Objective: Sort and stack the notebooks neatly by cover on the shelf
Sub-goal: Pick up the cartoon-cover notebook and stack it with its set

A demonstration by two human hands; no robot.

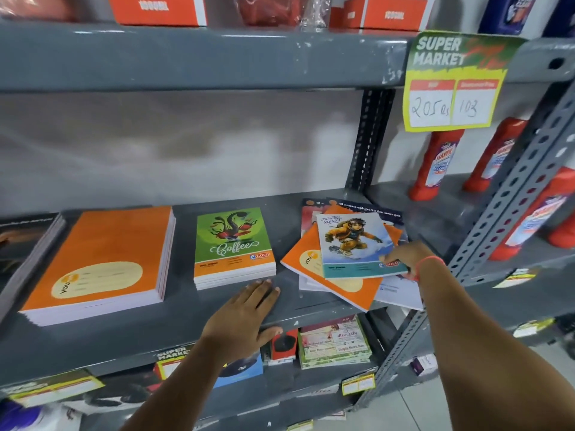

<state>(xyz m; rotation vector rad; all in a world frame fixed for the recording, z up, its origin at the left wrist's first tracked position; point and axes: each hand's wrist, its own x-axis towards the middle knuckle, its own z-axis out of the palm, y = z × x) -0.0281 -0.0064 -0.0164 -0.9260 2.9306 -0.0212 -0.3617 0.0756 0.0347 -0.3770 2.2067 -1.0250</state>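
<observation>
On the grey shelf (pixel 174 334) lie a tall stack of orange notebooks (pixel 102 262) at the left and a shorter stack of green "Coffee" notebooks (pixel 233 244) in the middle. At the right is a loose, crooked pile: a blue notebook with a cartoon figure (pixel 354 244) on top of an orange notebook (pixel 314 265) and some others. My right hand (pixel 404 253) pinches the blue notebook's lower right corner. My left hand (pixel 245 315) rests flat and spread on the shelf, just in front of the green stack, holding nothing.
Red cleaner bottles (pixel 438 163) stand on the neighbouring shelf at right, behind a perforated grey upright (pixel 510 206). A yellow price tag (pixel 451 82) hangs from the shelf above. Boxes sit overhead; more stationery (pixel 333 340) lies on the shelf below. A dark stack (pixel 28 244) sits far left.
</observation>
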